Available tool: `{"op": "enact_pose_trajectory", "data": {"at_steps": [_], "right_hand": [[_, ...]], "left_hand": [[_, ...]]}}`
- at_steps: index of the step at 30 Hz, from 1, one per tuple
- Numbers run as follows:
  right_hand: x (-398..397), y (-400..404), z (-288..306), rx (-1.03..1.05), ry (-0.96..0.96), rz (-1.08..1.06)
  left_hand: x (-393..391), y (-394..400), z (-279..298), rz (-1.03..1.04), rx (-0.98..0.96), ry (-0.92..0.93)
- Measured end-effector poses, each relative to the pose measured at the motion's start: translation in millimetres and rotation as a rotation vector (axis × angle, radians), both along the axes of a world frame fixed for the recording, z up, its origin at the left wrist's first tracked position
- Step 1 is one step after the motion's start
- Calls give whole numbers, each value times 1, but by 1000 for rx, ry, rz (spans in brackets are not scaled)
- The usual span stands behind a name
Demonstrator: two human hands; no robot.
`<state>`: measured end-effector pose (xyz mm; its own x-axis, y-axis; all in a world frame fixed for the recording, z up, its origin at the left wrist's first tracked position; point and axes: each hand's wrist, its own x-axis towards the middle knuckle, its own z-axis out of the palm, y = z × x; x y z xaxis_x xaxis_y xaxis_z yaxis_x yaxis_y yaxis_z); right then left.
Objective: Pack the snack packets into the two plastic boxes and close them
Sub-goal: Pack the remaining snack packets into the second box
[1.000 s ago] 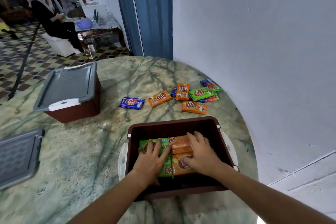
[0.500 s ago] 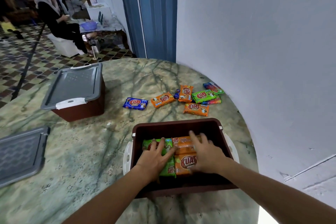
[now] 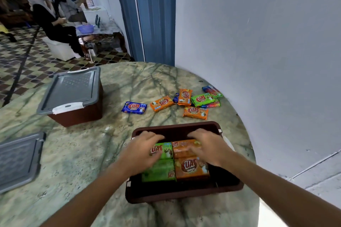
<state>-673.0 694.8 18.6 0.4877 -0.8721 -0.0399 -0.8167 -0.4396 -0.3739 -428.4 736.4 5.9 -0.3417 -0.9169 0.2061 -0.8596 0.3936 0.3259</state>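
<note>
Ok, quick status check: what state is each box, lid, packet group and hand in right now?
Near box: open, partly filled with packets.
Packets in box: green and orange, lying flat side by side.
Far box: closed, grey lid on.
Spare lid: off, lying flat on the table.
Loose packets: unpacked, on the table beyond the near box.
Left hand: fingers extended over the green packets.
Right hand: fingers extended over the orange packets.

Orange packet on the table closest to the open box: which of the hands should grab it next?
Probably the right hand. The orange packet lies just beyond the open box, towards its right side. The left hand sits further left, over the green packets.
</note>
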Motion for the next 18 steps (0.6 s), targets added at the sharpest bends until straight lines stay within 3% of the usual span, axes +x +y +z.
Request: {"op": "enact_pose_trajectory", "data": {"at_steps": [1, 3, 5, 7, 10, 13, 18], "right_hand": [[-7, -4, 8, -93, -110, -104], [-26, -18, 16, -181, -230, -368], [-45, -30, 9, -26, -241, -637], [-53, -32, -8, 288, -314, -768], [-50, -26, -32, 473, -499, -798], [-49, -32, -42, 407, -575, -854], [-57, -72, -33, 355, -593, -873]], "left_hand": [[13, 1, 1, 113, -120, 127], [37, 1, -6, 445, -37, 394], [46, 0, -21, 726, 360, 612], [37, 4, -36, 808, 652, 910], [17, 8, -40, 878, 677, 1337], [12, -1, -30, 849, 694, 1384], [7, -48, -24, 874, 605, 1284]]}}
